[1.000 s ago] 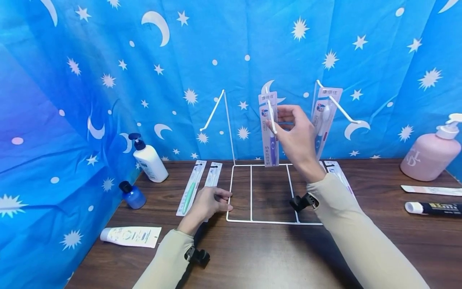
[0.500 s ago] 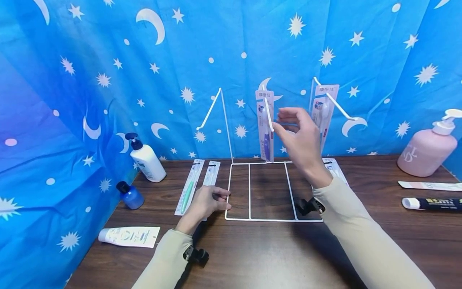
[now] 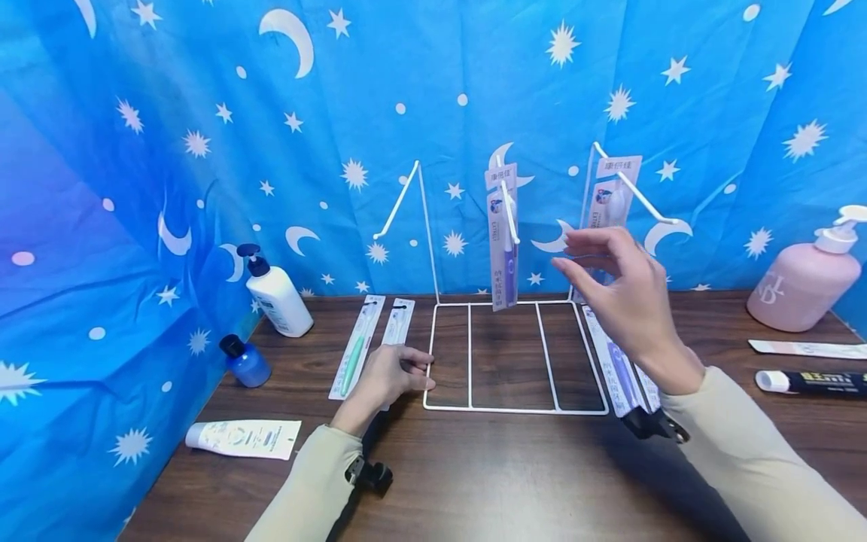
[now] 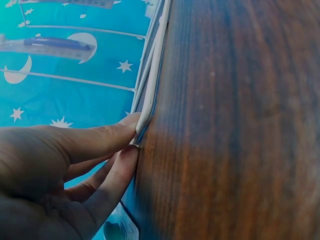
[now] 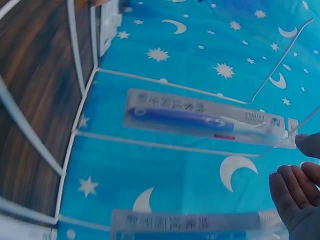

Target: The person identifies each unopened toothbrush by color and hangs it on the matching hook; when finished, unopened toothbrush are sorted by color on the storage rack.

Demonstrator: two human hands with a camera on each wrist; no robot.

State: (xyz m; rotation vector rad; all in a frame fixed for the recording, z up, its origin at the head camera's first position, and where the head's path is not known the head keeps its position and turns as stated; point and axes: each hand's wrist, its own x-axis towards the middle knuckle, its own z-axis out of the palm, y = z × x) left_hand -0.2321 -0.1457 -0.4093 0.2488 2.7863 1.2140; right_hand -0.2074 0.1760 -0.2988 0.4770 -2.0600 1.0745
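Note:
A white wire display rack point(image 3: 515, 409) stands on the table with three hooks rising at its back. My left hand point(image 3: 393, 370) pinches the rack's left base wire between thumb and fingers, which the left wrist view point(image 4: 85, 165) shows close up. On the middle hook hangs a packaged purple toothbrush point(image 3: 502, 248), also visible in the right wrist view point(image 5: 185, 117). Another packaged toothbrush point(image 3: 615, 188) hangs on the right hook, partly behind my right hand point(image 3: 626, 293). That hand holds nothing, its fingers bent and apart from the packs. Nothing hangs on the left hook point(image 3: 396, 199).
Left of the rack lie a green packaged toothbrush point(image 3: 352, 357) and another pack point(image 3: 399, 322); more packs point(image 3: 618, 369) lie right. A lotion bottle point(image 3: 279, 299), blue bottle point(image 3: 247, 365) and white tube point(image 3: 247, 439) are left; a pink pump bottle point(image 3: 802, 290) and black tube point(image 3: 822, 382) right.
My right hand has let go of the purple toothbrush on the middle hook and moved right and down, in front of the right hook. The left hand stays on the rack.

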